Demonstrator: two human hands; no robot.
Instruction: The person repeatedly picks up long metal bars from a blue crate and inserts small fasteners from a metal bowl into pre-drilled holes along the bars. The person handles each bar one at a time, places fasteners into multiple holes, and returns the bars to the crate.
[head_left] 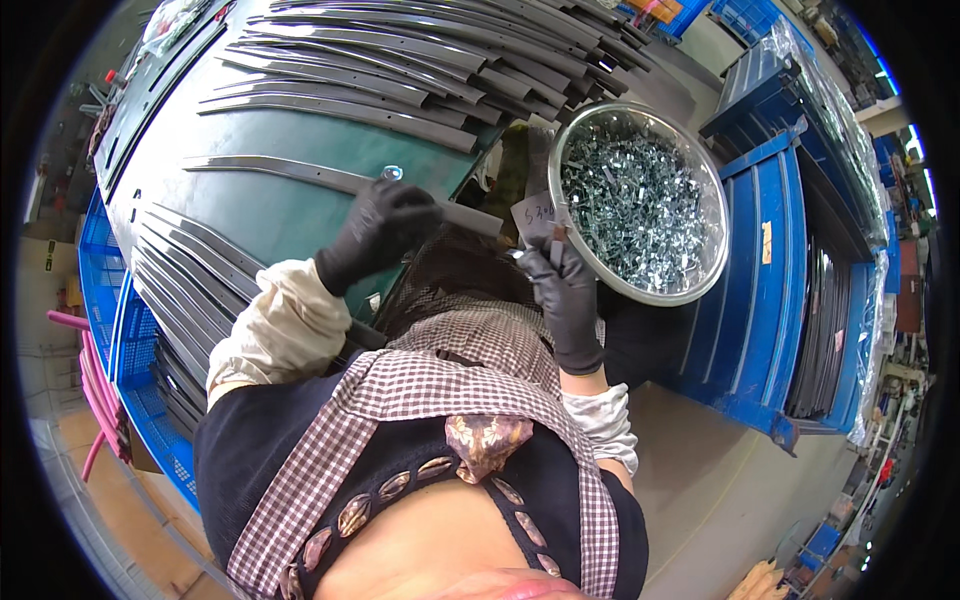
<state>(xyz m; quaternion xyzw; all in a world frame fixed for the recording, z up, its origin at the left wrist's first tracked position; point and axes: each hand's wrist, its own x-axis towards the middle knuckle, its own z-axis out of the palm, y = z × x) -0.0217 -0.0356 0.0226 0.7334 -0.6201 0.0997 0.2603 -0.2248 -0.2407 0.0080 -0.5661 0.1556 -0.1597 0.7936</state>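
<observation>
Green bench (pixel 270 215) bearing dark strips, one strip (pixel 300 175) lying across its middle. Steel bowl (pixel 705 165) of metal clips (pixel 630 205) (right of bench). Left hand (pixel 380 230), gloved, fingers curled, pressing the strip. Right hand (pixel 560 280) pinching a small clip (pixel 516 254) beside the bowl rim.

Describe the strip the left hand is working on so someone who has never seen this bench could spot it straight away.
On the dark green worktable, find the long, dark grey, slightly curved metal strip lying alone across the middle. The black-gloved left hand rests on its right part, beside a small shiny round fastener. Unlike the other strips, stacked in overlapping rows, it lies singly.
</observation>
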